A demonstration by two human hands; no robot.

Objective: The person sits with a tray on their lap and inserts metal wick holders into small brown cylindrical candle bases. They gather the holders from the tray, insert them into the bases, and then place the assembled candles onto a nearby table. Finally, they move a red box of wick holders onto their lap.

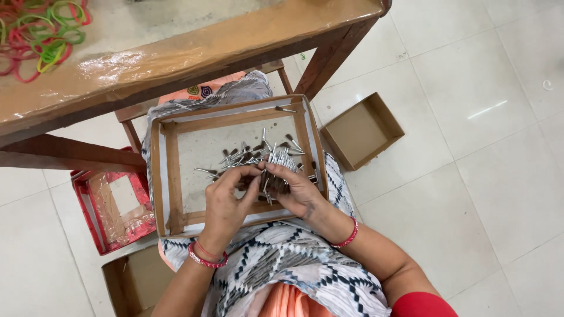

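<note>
A shallow cardboard tray (157,176) rests on my lap, with several small metal pins with dark tips (247,155) scattered in its right half. My right hand (296,191) grips a bundle of these pins (276,170), tips fanned upward. Against that bundle, my left hand (226,196) has its fingers curled, pinching and touching the pins from the left side. Both wrists wear red bangles.
A wooden table (176,53) wrapped in clear plastic stands in front, with coloured rubber bands (41,32) at its left corner. An open brown box (361,130) lies on the tiled floor at right. A red tray (114,205) and another cardboard box (135,282) sit at left.
</note>
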